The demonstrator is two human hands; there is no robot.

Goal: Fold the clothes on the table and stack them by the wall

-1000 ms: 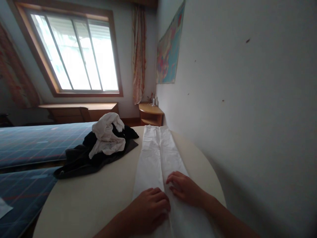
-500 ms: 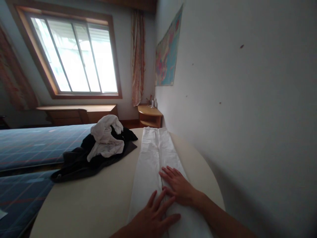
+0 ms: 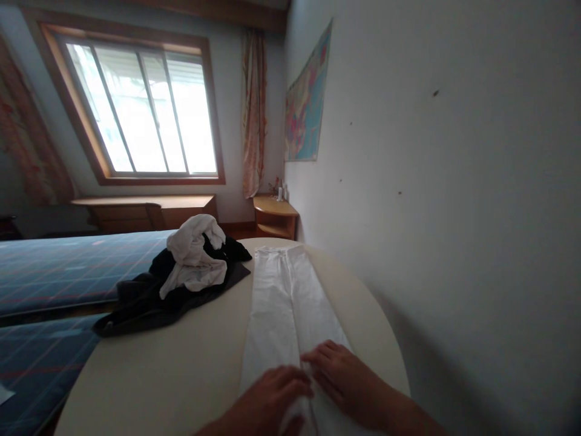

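A pair of white trousers lies lengthwise on the round cream table, its waistband at the far end and its legs side by side toward me. My right hand rests on the right leg, fingers extended and slightly bent, tips by the seam between the legs. Lower down, my left hand is over the left leg, somewhat blurred. Its fingers curve toward the middle seam, with the thumb apart from them. The near ends of the legs run out of view under my hands.
Left on the table is a heap of black clothing with a crumpled white garment on top. Blue plaid mattresses lie beyond the table's left edge. A wall stands close on the right. A corner shelf is behind.
Both hands have drawn nearer to me along the trousers, fingers more bent than before. The trousers' waistband has also come slightly nearer. The clothing heap stays in place.
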